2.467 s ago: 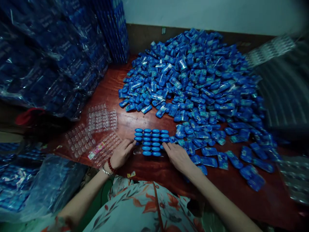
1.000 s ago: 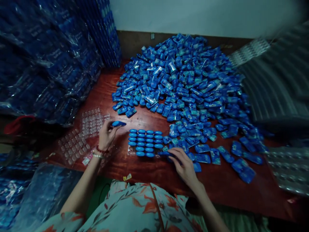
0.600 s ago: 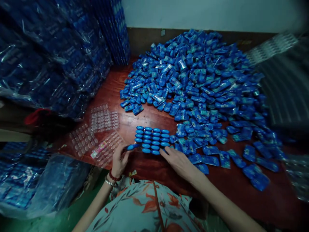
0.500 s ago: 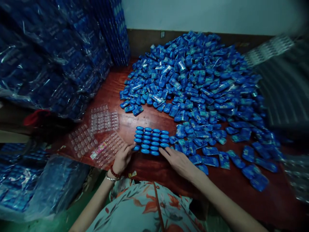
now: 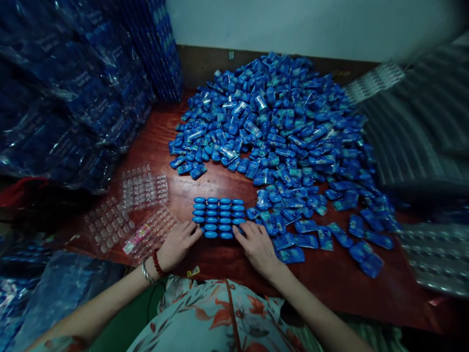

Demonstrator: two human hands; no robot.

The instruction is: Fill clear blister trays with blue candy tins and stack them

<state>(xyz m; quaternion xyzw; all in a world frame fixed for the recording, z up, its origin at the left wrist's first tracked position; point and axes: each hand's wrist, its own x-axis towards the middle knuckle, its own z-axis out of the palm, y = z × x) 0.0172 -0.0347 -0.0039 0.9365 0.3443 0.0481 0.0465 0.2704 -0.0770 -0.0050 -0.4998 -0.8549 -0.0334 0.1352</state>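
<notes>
A tray of blue oval pieces (image 5: 219, 214) lies on the table in front of me, its glossy pieces standing in neat rows. My left hand (image 5: 179, 243) is at its lower left corner, thumb and fingertips closed on the edge. At the lower right corner, my right hand (image 5: 257, 246) has its fingers bent and its fingertips against the end pieces. Both hands cover the tray's lower corners. Left of it, clear blister trays (image 5: 144, 188) lie overlapping, and one of them bears a pink label (image 5: 137, 238).
A large heap of small blue packets (image 5: 278, 127) spreads behind and to the right. Wrapped blue stacks (image 5: 66, 98) rise at the left. Striped grey material (image 5: 414, 127) and more clear trays (image 5: 436, 256) are at the right. A yellow scrap (image 5: 193, 271) lies near the table's front edge.
The whole view has shifted, so the table's contents appear farther left. My right hand's fingers are more bent at the tray's corner. My left hand covers more of its lower left corner.
</notes>
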